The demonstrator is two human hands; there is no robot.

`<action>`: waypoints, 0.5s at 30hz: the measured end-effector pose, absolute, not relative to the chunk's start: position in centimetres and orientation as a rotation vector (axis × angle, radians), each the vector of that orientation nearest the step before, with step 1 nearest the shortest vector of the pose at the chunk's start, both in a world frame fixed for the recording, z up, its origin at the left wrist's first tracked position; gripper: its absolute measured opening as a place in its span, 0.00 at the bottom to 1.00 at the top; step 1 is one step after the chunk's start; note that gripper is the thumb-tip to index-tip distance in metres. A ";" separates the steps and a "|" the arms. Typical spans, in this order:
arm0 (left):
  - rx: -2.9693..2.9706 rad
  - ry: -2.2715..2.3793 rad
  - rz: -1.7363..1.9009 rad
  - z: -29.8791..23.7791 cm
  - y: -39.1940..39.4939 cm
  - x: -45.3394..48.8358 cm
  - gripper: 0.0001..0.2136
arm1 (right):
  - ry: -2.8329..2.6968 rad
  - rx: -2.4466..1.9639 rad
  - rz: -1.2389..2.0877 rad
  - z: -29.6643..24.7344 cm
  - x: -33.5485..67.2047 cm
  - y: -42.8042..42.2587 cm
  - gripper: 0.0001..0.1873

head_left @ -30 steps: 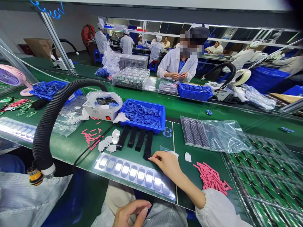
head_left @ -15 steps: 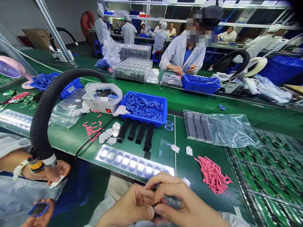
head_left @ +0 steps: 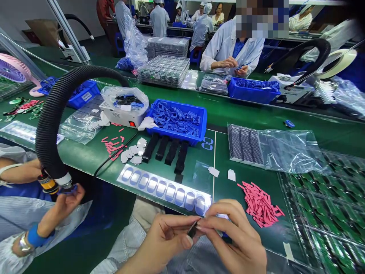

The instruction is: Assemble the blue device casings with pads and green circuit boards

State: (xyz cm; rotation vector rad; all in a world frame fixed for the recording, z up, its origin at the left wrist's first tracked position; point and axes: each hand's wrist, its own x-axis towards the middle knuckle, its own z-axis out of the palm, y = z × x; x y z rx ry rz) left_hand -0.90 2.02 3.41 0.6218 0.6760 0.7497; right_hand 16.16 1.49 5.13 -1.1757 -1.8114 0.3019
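Observation:
Low in the head view, my left hand (head_left: 164,241) is closed, with a small dark flat piece (head_left: 192,230) between its thumb and fingers. The piece is tilted, and much of it is hidden by the fingers. My right hand (head_left: 235,232) is closed in a pinch, its fingertips meeting at the upper end of the same piece. Both hands are in front of the bench edge, above my lap. Just beyond them lies a clear strip with a row of blue-rimmed oval windows (head_left: 161,190). Pink strips (head_left: 261,205) are heaped to the right of my right hand.
A blue bin (head_left: 203,131) of blue frames stands mid-bench, with black strips (head_left: 162,146) before it. A bagged stack (head_left: 246,144) and green boards in trays (head_left: 327,213) lie right. At left, a co-worker's hand (head_left: 67,201) is under a black hose (head_left: 45,129). Another person (head_left: 234,53) works opposite.
My hands have shifted from a tight clasp to a looser hold, with the right hand drawn rightward and the dark piece showing more. The left co-worker's hand has lifted a blue frame to the hose end.

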 end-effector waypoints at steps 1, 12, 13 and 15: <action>0.627 0.679 0.747 3.5 2.0 -0.9 0.16 | -1.814 -1.174 0.304 5.1 16.2 1.5 0.06; 0.660 0.694 0.731 4.0 1.8 -0.8 0.15 | -1.849 -1.159 0.290 4.9 16.8 1.1 0.09; 0.663 0.709 0.731 4.0 1.7 -0.8 0.15 | -1.849 -1.155 0.315 4.9 16.8 1.2 0.08; 0.677 0.737 0.731 4.0 1.5 -0.9 0.14 | -1.848 -1.147 0.364 4.8 16.8 1.3 0.07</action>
